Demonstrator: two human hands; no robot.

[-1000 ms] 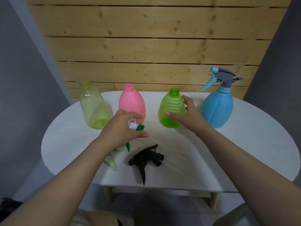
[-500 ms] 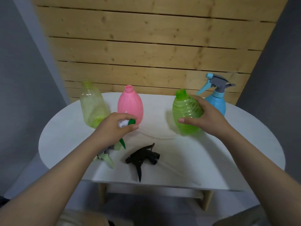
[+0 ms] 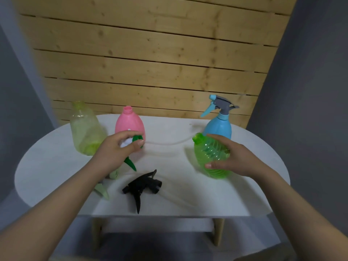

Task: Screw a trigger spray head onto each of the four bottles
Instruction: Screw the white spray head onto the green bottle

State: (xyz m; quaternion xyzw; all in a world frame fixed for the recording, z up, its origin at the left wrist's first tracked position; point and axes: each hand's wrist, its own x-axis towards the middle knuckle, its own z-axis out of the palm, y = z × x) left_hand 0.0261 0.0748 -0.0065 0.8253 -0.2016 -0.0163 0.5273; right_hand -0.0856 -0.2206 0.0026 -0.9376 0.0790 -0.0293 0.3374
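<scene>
My right hand (image 3: 238, 159) grips the ribbed green bottle (image 3: 211, 157), lifted off the table and tilted left, its neck bare. My left hand (image 3: 117, 149) holds a green-and-white spray head (image 3: 135, 143); its clear dip tube (image 3: 165, 144) trails right toward the green bottle. At the back stand a pale yellow-green bottle (image 3: 85, 129) and a pink bottle (image 3: 130, 122), both without heads, and a blue bottle (image 3: 218, 127) with a grey-and-blue spray head (image 3: 219, 105) fitted. A black spray head (image 3: 144, 185) and a light green spray head (image 3: 107, 187) lie near the front edge.
The white oval table (image 3: 244, 194) stands before a wooden plank wall (image 3: 150, 53), with grey walls on both sides. Wooden table legs (image 3: 97, 230) show under the front edge.
My right hand has lifted the green bottle from the back row and brought it forward and right, tilting it. My left hand has raised the green-and-white spray head off the table.
</scene>
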